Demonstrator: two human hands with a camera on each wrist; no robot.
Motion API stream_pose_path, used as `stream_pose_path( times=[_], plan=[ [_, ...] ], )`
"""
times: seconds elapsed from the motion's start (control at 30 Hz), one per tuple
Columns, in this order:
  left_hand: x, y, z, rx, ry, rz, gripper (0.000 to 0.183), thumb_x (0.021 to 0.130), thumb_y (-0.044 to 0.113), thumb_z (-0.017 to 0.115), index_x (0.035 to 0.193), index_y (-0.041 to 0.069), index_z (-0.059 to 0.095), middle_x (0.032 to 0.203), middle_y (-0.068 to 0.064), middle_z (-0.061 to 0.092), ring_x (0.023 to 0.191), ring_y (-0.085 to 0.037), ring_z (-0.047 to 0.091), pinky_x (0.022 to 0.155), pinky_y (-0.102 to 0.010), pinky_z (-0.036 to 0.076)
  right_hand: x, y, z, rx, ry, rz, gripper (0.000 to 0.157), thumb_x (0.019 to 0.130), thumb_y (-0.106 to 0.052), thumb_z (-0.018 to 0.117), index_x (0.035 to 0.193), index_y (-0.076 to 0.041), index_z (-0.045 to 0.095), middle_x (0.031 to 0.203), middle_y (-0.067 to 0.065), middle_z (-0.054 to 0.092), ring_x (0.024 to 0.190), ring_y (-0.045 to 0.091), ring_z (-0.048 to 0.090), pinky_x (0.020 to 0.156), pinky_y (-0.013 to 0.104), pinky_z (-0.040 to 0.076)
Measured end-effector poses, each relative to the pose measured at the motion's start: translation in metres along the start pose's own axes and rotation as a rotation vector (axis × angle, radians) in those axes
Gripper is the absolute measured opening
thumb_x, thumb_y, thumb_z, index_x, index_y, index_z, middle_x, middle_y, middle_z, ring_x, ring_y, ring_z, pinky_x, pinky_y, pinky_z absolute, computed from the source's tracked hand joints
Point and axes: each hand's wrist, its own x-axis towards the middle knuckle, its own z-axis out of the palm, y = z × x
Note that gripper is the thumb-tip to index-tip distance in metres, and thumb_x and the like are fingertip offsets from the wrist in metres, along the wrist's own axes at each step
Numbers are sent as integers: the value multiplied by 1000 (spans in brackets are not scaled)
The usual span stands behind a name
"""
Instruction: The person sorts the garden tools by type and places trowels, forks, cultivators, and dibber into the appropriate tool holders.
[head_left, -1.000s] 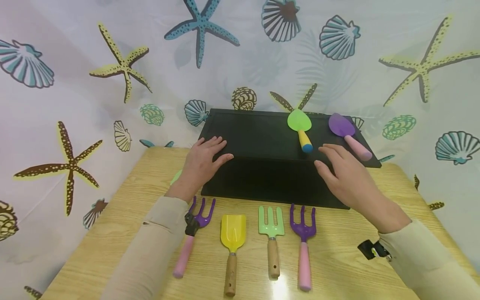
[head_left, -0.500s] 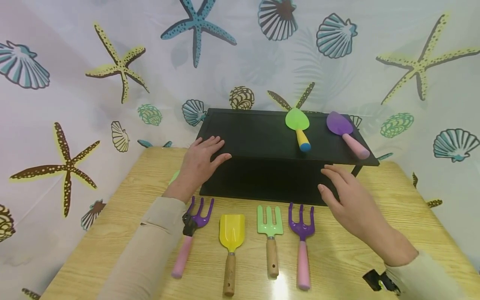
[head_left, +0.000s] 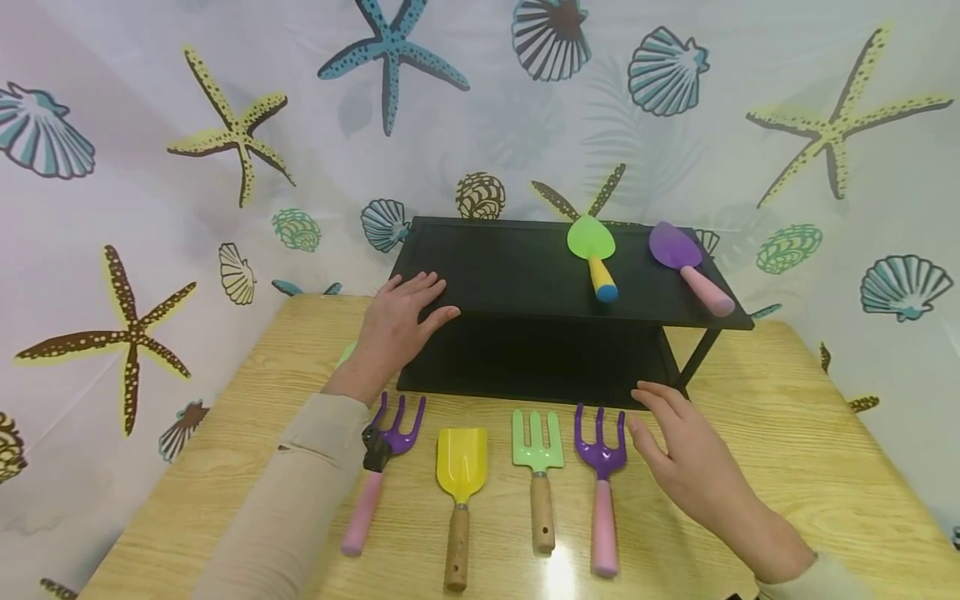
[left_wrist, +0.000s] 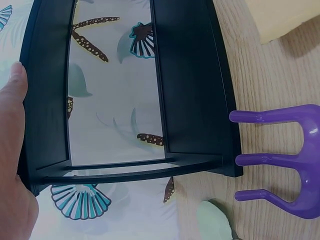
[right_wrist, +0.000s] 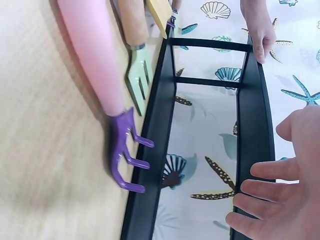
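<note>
My left hand (head_left: 393, 327) rests straight-fingered on shelf (head_left: 498, 265); right hand (head_left: 690, 458) empty, loose, fork (head_left: 602, 467) at nine o'clock: likely light, stiff; hold handle (head_left: 604, 532).

The shelf (head_left: 495, 267) is black all over. On top of the shelf, a green trowel (head_left: 591, 237) has a yellow handle with a blue end, and a purple trowel (head_left: 677, 248) has a pink handle. In front of the shelf, the first purple fork (head_left: 399, 442) and second purple fork (head_left: 602, 467) have pink handles. A yellow shovel (head_left: 461, 479) and light green fork (head_left: 538, 455) there have brown wood handles. Under the shelf, the table (head_left: 787, 417) is yellowy-brown with thin wood lines. Behind the shelf, the white cloth (head_left: 450, 142) has dotty blue, yellow and brown starfish (head_left: 390, 48) and stripy blue-and-white shells (head_left: 666, 73).
</note>
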Motion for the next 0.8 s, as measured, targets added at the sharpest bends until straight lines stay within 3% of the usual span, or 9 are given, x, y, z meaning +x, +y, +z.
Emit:
stream_pose_path(
  times=[0.8],
  plan=[
    [-1,-2,3,1,36,18,61,94,50,60,144,15,53,150,-5,50,144,-21,43,125,-43,23,-48,-2,56,40,-56,-5,47,97,-26,63,134,3,57,142,16,54,132,39,51,106,57,46]
  ],
)
